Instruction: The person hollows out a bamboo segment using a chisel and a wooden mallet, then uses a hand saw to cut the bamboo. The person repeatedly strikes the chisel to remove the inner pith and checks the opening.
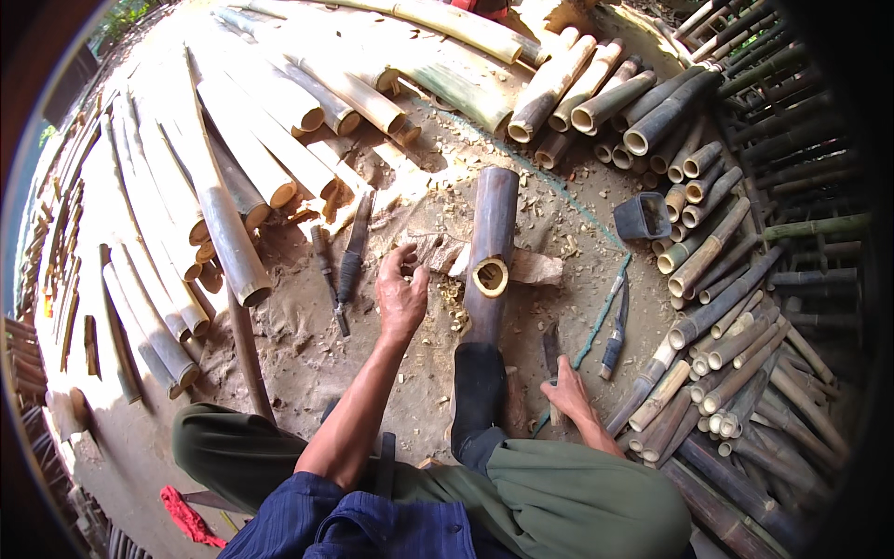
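A dark bamboo piece [495,214] rests across a rough wooden block [538,268], its pale cut end facing me. Just left of the bamboo is my left hand [402,296], fingers bent and apart, holding nothing, over the block's left end. My right hand [571,399] is low on the right, closed around the wooden handle of a knife [550,343] whose dark blade points away from me. Between my hands, my black-covered lower leg [478,391] stretches toward the bamboo.
Two knives [352,256] lie left of the block; a curved knife [616,331] lies to the right beside a green cord [601,317]. Long bamboo poles [228,233] spread at left. Cut bamboo tubes [708,270] are stacked at right near a black container [642,217]. Shavings litter the ground.
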The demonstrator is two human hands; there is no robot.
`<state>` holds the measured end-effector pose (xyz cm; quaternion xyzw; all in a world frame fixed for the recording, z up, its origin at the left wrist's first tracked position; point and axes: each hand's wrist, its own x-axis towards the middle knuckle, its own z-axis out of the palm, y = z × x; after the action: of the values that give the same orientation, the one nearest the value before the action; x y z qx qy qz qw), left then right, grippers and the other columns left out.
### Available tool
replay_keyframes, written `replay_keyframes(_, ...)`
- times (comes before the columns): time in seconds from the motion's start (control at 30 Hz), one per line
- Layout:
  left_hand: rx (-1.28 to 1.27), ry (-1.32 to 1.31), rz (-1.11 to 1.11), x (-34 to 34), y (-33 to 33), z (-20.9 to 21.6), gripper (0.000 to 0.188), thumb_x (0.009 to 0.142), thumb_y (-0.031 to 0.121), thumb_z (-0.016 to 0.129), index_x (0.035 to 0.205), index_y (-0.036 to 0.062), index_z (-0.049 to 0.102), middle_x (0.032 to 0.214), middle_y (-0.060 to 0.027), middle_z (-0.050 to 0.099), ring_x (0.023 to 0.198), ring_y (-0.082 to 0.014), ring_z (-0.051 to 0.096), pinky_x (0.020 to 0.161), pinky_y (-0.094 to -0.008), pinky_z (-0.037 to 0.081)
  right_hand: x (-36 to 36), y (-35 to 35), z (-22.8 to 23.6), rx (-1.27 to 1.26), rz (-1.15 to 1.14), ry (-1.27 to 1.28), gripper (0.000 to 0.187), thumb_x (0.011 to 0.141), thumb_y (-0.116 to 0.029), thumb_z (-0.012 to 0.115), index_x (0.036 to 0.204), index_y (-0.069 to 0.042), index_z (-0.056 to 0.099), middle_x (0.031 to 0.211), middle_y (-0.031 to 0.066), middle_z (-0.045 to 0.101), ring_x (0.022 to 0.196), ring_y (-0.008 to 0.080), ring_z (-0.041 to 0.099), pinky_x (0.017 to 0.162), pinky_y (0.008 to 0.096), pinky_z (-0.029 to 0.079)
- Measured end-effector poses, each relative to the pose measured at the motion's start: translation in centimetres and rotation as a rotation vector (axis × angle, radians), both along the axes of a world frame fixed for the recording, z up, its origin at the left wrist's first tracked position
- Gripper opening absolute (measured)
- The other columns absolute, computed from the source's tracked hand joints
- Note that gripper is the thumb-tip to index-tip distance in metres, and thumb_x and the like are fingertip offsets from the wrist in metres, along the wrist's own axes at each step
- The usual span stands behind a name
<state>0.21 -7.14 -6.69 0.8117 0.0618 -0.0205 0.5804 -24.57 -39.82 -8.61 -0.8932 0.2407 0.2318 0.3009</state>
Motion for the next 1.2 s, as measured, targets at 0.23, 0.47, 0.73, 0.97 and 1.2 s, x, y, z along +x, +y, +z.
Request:
replay_keyframes(0.23,-0.116,-0.418,-0.855,0.0,-8.4,14.2,0.061,0.088,0.008,0.075,0.146,0.0082,0.059,0.126,-0.0133,0.065,0.112,-0.0296,0.065,0.094,-0.0417,0.055,8.2,5.3,7.9,0.922,-0.839,0.001,0.042,0.095,-0.03,0.063,0.126,-0.004,0.055,0.109,0.0168,0.067,0.11,0.0293,0.068,0.099,0.0445,0.057)
replay_keyframes(0.47,0.647,-0.356,-1.687,0.6,-13.9,11.1,0.088,0.074,0.02,0.086,0.155,0.0213,0.052,0.135,-0.0135,0.06,0.123,-0.0309,0.06,0.094,-0.0444,0.053,12.6,6.9,4.8,1.007,-1.11,-0.042,0.048,0.1,-0.037,0.061,0.137,-0.008,0.053,0.121,0.0144,0.064,0.117,0.0282,0.064,0.102,0.0454,0.055)
replay_keyframes(0.73,0.14,-0.061,-1.309,3.8,-14.2,8.5,0.08,0.076,0.005,0.079,0.151,0.0172,0.054,0.144,-0.0285,0.053,0.122,-0.0498,0.066,0.102,-0.0526,0.057,21.2,5.6,9.6,0.295,-0.124,0.046,0.049,0.102,-0.039,0.062,0.141,-0.01,0.055,0.126,0.0126,0.063,0.119,0.0272,0.062,0.102,0.0471,0.053)
replay_keyframes(0.97,-0.193,-0.167,-0.439,3.4,-13.4,7.5,0.091,0.076,-0.009,0.074,0.16,0.0191,0.049,0.159,-0.0333,0.034,0.137,-0.0492,0.055,0.109,-0.0516,0.054,31.6,5.5,13.8,-0.4,1.126,-0.196,0.02,0.09,-0.021,0.074,0.1,-0.004,0.071,0.086,0.0115,0.072,0.075,0.024,0.068,0.073,0.0407,0.059)
replay_keyframes(1.2,-0.132,-0.318,-0.171,1.0,-15.3,5.7,0.11,0.073,-0.005,0.081,0.166,0.0028,0.023,0.153,-0.0301,0.033,0.142,-0.0494,0.042,0.12,-0.0545,0.039,33.6,4.7,11.2,-0.456,1.505,-0.276,0.016,0.095,-0.02,0.072,0.099,-0.005,0.074,0.082,0.0074,0.07,0.065,0.0172,0.066,0.059,0.0345,0.06)
